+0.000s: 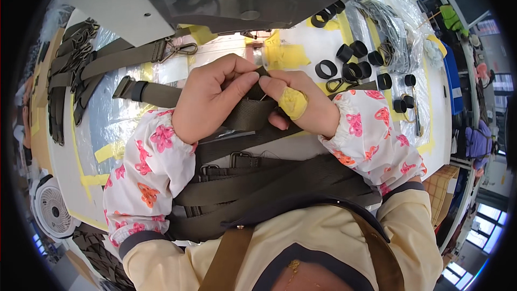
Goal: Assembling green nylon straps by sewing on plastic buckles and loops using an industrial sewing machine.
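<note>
Both hands meet in front of the machine, closed on a dark olive webbing strap (252, 117). My left hand (212, 94) pinches its folded end between thumb and fingers. From the other side, my right hand (308, 99) presses the same fold with its thumb, which has yellow tape (293, 103) wrapped round it. The strap loops down below the fingertips. To the left of my left hand, a strap end carries a black band (138, 91). More olive straps (258, 183) with dark metal buckles (240, 159) lie heaped across my lap and the table's near edge.
A dark grey sewing-machine head (231, 5) overhangs the work from the far side. Black rings (326, 69) and snap hooks are scattered at the right. Straps with metal hooks (182, 49) lie at the left, beside bundled straps (78, 67). A white fan (54, 208) stands lower left.
</note>
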Motion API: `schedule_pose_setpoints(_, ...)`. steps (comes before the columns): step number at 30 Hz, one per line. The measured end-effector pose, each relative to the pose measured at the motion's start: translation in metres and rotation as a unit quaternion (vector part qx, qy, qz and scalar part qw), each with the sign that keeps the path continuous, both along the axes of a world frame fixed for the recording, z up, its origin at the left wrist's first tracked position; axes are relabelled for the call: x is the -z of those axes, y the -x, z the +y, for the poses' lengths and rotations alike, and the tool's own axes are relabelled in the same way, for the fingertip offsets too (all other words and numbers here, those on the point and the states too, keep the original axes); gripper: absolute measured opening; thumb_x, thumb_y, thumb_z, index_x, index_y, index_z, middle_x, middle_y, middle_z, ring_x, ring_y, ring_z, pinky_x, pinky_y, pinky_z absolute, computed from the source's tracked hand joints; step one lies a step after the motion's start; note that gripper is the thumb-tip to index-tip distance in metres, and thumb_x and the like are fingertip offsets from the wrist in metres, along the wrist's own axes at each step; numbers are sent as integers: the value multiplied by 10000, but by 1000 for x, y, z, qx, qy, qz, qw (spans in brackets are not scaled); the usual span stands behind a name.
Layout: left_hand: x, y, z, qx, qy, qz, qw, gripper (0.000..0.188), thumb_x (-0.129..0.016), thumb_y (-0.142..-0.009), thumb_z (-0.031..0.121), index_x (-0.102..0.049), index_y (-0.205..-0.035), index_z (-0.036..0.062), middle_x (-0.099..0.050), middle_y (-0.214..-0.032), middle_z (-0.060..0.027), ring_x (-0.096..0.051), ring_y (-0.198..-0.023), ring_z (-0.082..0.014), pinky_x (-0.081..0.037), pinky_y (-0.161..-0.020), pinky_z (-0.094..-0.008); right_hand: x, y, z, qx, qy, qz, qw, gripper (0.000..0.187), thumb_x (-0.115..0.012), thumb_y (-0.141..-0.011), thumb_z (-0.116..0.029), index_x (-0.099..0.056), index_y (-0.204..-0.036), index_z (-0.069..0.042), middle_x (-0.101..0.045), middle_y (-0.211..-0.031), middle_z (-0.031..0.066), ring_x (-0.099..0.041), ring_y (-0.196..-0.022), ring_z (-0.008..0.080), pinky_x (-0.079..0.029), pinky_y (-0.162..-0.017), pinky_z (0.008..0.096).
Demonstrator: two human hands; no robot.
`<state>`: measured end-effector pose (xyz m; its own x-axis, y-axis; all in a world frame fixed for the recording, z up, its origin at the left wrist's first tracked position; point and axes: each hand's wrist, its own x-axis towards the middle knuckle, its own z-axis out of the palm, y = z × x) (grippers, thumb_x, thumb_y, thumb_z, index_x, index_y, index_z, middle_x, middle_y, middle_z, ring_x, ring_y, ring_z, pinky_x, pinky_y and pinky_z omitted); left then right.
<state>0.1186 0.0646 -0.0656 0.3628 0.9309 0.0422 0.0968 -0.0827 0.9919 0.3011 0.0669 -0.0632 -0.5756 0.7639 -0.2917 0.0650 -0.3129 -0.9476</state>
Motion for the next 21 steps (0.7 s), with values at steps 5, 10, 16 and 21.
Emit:
schedule_pose_setpoints(5,6,-1,0,-24,-6,-23,999,146,-567,-857,37,-562,-978,-46,-636,-826,-75,-583,-726,-88,-458,-641,-211,-1,4,-4,83,-15,11,996,315,-463,-937,-234,-543,-830,51,-538,-606,71,-557,-461,128,-437,-431,227)
schedule_pose_setpoints(10,-11,-4,-8,-13,-334,288,898,288,-632,-727,104,-571,-969,-40,-600,-810,-97,-598,-672,-188,-478,-592,-256,5,4,-6,100,-23,19,995,317,-458,-940,-227,-532,-812,54,-534,-607,75,-563,-461,151,-439,-423,241)
schedule_pose_setpoints(16,-2,-12,-7,-17,-511,447,734,382,-635,-641,204,-571,-943,-23,-555,-807,-59,-581,-698,-179,-485,-565,-292,8,9,-6,152,-44,35,987,342,-429,-955,-245,-538,-822,51,-525,-592,69,-545,-457,141,-428,-422,235)
schedule_pose_setpoints(21,0,-3,-4,-53,-283,170,942,195,-641,-790,172,-598,-846,-10,-609,-716,-89,-596,-603,-166,-461,-535,-275,8,6,-11,131,-100,5,986,308,-445,-952,-232,-551,-867,45,-537,-602,67,-551,-505,120,-434,-425,230)
